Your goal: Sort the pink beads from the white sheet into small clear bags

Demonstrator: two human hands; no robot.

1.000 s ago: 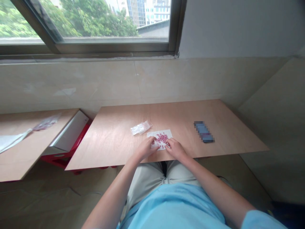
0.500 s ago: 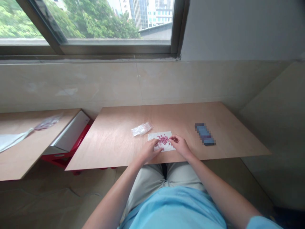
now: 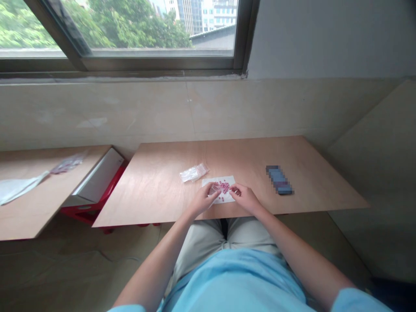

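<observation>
Near edge of table, middle: paper sheet, small pellets on it.
Just behind and left of the sheet: plastic bag.
Right part of the table: pixelated slab, perhaps a phone.
Left of the table: second board.

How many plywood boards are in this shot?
2: the front board lies before the person, under the white paper sheet; the left board sits past a red crate, running out of frame.
</observation>
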